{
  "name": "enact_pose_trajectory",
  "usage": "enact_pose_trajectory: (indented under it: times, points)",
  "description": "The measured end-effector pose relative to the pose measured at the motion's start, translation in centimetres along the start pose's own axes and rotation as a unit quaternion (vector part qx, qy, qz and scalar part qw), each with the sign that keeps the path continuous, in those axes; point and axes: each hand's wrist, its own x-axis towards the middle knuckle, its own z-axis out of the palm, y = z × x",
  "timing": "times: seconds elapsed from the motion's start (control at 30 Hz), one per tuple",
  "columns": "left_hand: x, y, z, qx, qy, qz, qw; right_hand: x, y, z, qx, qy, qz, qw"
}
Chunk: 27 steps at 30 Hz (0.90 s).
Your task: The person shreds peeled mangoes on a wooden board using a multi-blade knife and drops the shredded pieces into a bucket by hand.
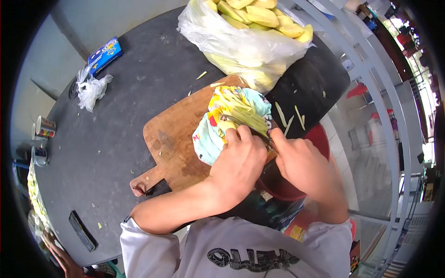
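My right hand (296, 160) is closed round the handle of a knife, whose dark blade (254, 129) slants up and left past my other hand. My left hand (242, 157) is curled, fingers pressed down on a pale yellow-green fruit piece (225, 125) beside the blade, mostly hidden by the fingers. Under both lies a bunched light-blue and yellow printed cloth (207, 141). A heap of thin green fruit strips (241, 109) rests on the cloth. The cloth sits on a wooden cutting board (171, 125) with a handle.
A plastic bag (236, 55) full of peeled fruit pieces stands behind the board. A red basin (320, 143) is below my right hand. Loose strips (280, 115) lie on the dark table (120, 153). Leftward are a blue box (105, 55), crumpled plastic (92, 90), a phone (82, 230) and cups (45, 126).
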Motion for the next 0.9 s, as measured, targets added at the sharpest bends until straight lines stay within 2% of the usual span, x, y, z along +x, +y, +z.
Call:
enact_pose_trajectory:
  times: [0.03, 0.07, 0.13, 0.23, 0.3, 0.37, 0.5, 0.6, 0.7, 0.77, 0.9]
  points:
    - [0.0, -0.4, 0.0, 0.018, -0.001, 0.028, 0.999, -1.0, -0.9, -0.8, -0.036, 0.063, -0.016, 0.997]
    - [0.2, -0.6, 0.0, 0.035, 0.002, 0.049, 0.998, -0.8, -0.7, -1.2, -0.039, 0.064, -0.018, 0.997]
    - [0.1, -0.4, -0.3, 0.029, 0.004, 0.038, 0.999, -1.0, -0.5, -1.3, 0.025, 0.018, -0.002, 1.000]
    - [0.3, -0.4, 0.0, 0.009, -0.002, 0.034, 0.999, 0.2, -0.4, 1.3, -0.025, -0.004, 0.023, 0.999]
    - [0.0, -0.4, 0.1, -0.011, -0.026, 0.038, 0.999, -0.3, -0.4, 0.4, -0.017, 0.009, 0.014, 1.000]
    - [0.1, -0.5, -0.2, -0.002, -0.008, 0.030, 1.000, -1.0, -0.4, -1.0, 0.028, 0.005, -0.007, 1.000]
    - [0.0, -0.2, -0.6, -0.019, -0.003, 0.010, 1.000, -0.4, -0.1, 1.0, 0.028, 0.034, -0.018, 0.999]
    - [0.0, -0.4, -0.5, -0.016, -0.039, 0.037, 0.998, -0.5, -0.7, 0.7, 0.002, -0.004, 0.016, 1.000]
    - [-0.2, -0.3, -0.7, -0.018, -0.012, 0.011, 1.000, -0.9, -0.8, -1.0, 0.019, -0.007, -0.006, 1.000]
    - [-0.2, -0.3, -0.5, 0.003, 0.041, 0.033, 0.999, -0.6, -0.6, -0.1, 0.023, 0.011, -0.012, 1.000]
    - [-0.1, -0.8, -0.2, 0.027, 0.026, 0.081, 0.996, 0.0, -0.6, 1.1, 0.034, 0.021, 0.019, 0.999]
